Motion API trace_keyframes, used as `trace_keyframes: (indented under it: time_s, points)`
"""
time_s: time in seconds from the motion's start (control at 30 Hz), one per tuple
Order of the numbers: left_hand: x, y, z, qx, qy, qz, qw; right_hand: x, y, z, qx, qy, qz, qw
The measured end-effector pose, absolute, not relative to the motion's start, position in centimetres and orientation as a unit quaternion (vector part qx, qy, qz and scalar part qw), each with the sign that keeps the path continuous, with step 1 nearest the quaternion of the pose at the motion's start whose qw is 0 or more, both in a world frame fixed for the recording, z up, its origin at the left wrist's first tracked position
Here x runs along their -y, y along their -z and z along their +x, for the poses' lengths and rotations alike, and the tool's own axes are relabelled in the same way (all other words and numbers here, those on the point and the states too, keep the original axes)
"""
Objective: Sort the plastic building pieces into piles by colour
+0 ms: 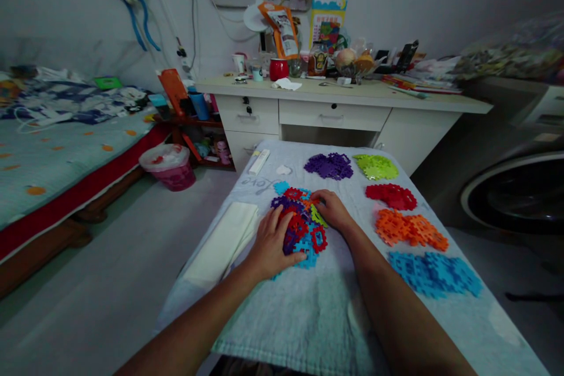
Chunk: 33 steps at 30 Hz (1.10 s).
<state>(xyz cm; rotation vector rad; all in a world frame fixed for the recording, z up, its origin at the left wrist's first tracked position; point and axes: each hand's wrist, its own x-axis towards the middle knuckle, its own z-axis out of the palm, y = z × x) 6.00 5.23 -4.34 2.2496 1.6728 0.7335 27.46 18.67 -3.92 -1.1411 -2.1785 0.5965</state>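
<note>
A joined cluster of interlocking plastic pieces (308,235), red, blue, purple and green, lies on a pale towel (317,311) over a small table. My left hand (272,243) rests on the cluster's left side, its fingers curled over the pieces. At the cluster's right edge my right hand (332,210) has its fingers bent on the pieces. Sorted piles lie around: purple (329,165), lime green (376,167), red (391,196), orange (409,229) and blue (434,273).
A folded white cloth (224,241) lies on the table's left side, and a white tube (259,161) at the far left corner. A cluttered white desk (335,107) stands behind. A bed (53,158) is at left, a pink bin (170,165) on the floor, and a washing machine (515,188) at right.
</note>
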Motion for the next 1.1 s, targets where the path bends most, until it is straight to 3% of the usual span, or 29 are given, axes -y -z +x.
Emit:
trace_keyframes:
  time_s: [0.37, 0.57, 0.77, 0.93, 1.1]
  points:
    - [-10.3, 2.0, 7.9, -0.605, -0.368, 0.705, 0.037, -18.4, 3.3, 27.7, 0.704, -0.313, -0.483, 0.417]
    - [-15.7, 1.3, 6.5, -0.631, -0.344, 0.691, 0.076, -18.8, 4.0, 27.8, 0.642, -0.346, -0.51, 0.457]
    - [-17.6, 3.4, 4.9, -0.613, -0.331, 0.702, 0.148, -18.9, 4.0, 28.2, 0.684, -0.234, -0.559, 0.406]
    - [-17.6, 4.1, 4.7, -0.571, -0.36, 0.72, 0.161, -18.8, 3.6, 28.1, 0.741, -0.13, -0.59, 0.292]
    - [-18.3, 4.3, 4.5, -0.568, -0.402, 0.69, 0.198, -18.4, 3.4, 27.6, 0.754, -0.107, -0.608, 0.224]
